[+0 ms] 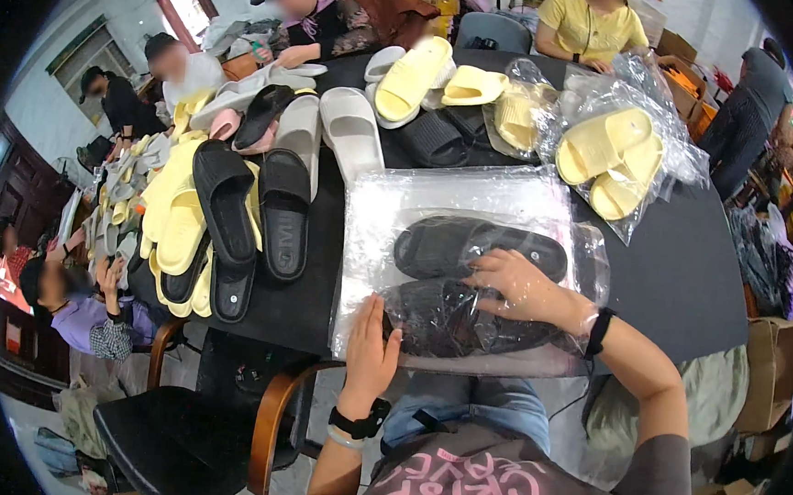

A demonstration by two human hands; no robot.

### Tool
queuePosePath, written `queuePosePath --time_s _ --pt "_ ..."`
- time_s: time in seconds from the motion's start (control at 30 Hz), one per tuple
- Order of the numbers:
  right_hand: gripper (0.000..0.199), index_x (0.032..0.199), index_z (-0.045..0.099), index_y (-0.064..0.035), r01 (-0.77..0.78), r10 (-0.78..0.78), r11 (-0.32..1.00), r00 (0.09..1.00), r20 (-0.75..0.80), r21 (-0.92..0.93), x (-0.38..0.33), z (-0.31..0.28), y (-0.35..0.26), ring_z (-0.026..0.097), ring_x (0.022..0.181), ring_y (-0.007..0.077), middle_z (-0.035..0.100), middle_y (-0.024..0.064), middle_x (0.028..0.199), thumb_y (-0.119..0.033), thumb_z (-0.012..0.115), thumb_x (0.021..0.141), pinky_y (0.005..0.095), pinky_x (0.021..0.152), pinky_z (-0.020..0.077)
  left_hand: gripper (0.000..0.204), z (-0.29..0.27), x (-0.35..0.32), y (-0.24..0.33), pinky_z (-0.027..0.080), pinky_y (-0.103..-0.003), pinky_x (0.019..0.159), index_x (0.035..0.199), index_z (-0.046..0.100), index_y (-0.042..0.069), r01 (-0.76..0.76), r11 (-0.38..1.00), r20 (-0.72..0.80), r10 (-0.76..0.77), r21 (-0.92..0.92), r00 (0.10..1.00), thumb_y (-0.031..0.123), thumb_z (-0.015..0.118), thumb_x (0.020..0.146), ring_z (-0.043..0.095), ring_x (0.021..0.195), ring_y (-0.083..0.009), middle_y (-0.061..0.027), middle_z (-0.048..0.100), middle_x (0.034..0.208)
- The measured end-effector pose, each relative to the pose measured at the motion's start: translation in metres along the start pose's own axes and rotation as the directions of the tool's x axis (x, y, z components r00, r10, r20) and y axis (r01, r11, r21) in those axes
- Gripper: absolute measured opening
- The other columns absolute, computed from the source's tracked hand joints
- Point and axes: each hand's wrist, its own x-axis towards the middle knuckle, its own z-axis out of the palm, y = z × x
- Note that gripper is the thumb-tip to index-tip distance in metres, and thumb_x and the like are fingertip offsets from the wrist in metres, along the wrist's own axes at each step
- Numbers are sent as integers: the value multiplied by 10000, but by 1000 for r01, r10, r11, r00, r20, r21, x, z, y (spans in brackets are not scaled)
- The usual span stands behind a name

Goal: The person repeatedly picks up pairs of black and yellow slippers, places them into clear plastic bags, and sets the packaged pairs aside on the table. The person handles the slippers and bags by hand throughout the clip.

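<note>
A pair of black slide sandals [433,244] lies side by side inside a clear plastic bag [590,261], on top of a stack of flat clear bags [372,204] at the table's near edge. My right hand [524,291] rests on the film over the sandals, fingers apart and slightly bent, gripping nothing that I can see. Along the left edge of the stack my left hand [371,354] lies with its fingers stretched out, beside the lower sandal's end. Film glare partly hides the lower sandal.
Loose black, yellow and grey slides [225,203] are heaped to the left on the black table [687,295]. Bagged yellow slides [612,157] lie at the far right. An armchair [186,431] stands at my left. Other people sit around the table.
</note>
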Motion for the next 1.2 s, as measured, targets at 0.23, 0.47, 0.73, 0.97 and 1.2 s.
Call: queuePosePath --time_s 0.23,0.47,0.73,0.97,1.2 --pt "267 931 772 -107 -22 -9 983 986 -168 -183 7 5 -8 632 912 258 703 37 923 -122 776 665 370 763 553 607 -3 1 2 311 -500 1149 1484 318 -99 16 1000 -25 -16 -11 1000 178 526 985 395 1376 -471 -313 403 1490" --pt "206 910 777 -103 -211 149 963 936 -318 -167 -33 -33 -10 668 901 262 724 76 922 -195 799 727 381 781 562 628 1 1 5 320 -483 1149 1498 273 -112 112 994 -29 -112 -12 993 132 515 973 400 1371 -480 -327 392 1493" --pt "182 840 742 -17 -556 372 809 735 -567 -191 -155 -66 14 651 962 310 718 147 941 -57 822 682 389 828 542 637 4 4 4 335 -493 1133 1502 301 -78 106 989 -16 -104 103 994 176 541 969 427 1351 -463 -304 412 1489" --pt "151 898 751 -22 -816 488 543 498 -717 -198 -230 -71 22 650 1009 312 715 130 969 -78 778 761 390 833 543 732 -6 29 1 362 -496 1055 1429 433 -53 81 956 -46 -71 282 996 373 687 890 496 1249 -389 -236 545 1373" --pt "173 950 744 -49 -855 563 491 458 -689 -167 -244 -43 31 640 1043 326 702 137 1118 -109 760 788 395 864 541 639 -3 41 -14 351 -474 1039 1366 539 33 52 963 -85 -30 266 996 341 749 846 500 1232 -347 -157 601 1279"
